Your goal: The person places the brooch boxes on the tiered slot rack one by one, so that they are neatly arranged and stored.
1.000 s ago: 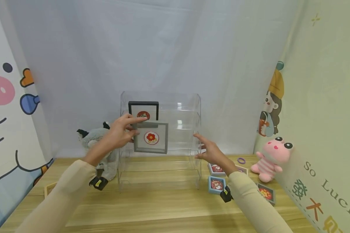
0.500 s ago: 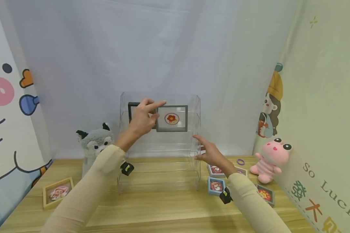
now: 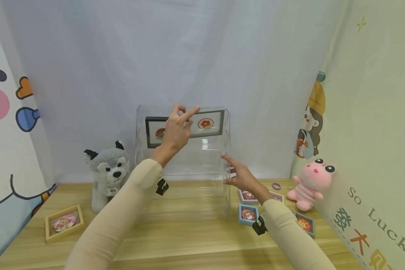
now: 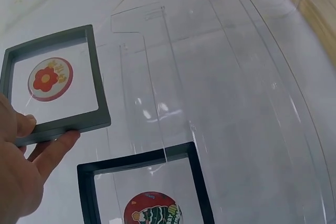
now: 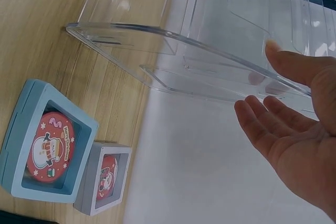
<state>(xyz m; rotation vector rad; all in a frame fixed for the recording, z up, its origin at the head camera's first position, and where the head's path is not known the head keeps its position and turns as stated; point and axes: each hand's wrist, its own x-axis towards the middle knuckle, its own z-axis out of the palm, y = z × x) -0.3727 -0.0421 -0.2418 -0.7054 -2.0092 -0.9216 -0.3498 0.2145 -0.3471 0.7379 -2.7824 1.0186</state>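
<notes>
The left hand (image 3: 177,131) pinches the left edge of a grey frame with a red flower badge (image 3: 206,123), tilted slightly at the top tier of the clear rack (image 3: 195,163). Its thumb and fingers hold that frame's rim (image 4: 79,121) in the left wrist view. A black frame (image 3: 148,133) stands on the rack behind the left hand, partly covered. The right hand (image 3: 244,178) is at the rack's right side panel; in the right wrist view its thumb and fingers (image 5: 257,129) lie on either side of the clear edge.
A grey husky plush (image 3: 109,168) and a yellow frame (image 3: 64,223) are left of the rack. To the right lie a blue frame (image 3: 248,214), several other frames, a purple ring (image 3: 276,186) and a pink frog plush (image 3: 312,182).
The left hand has carried the grey frame up and right, from in front of the black frame to the rack's top right. The right hand has stayed at the side panel.
</notes>
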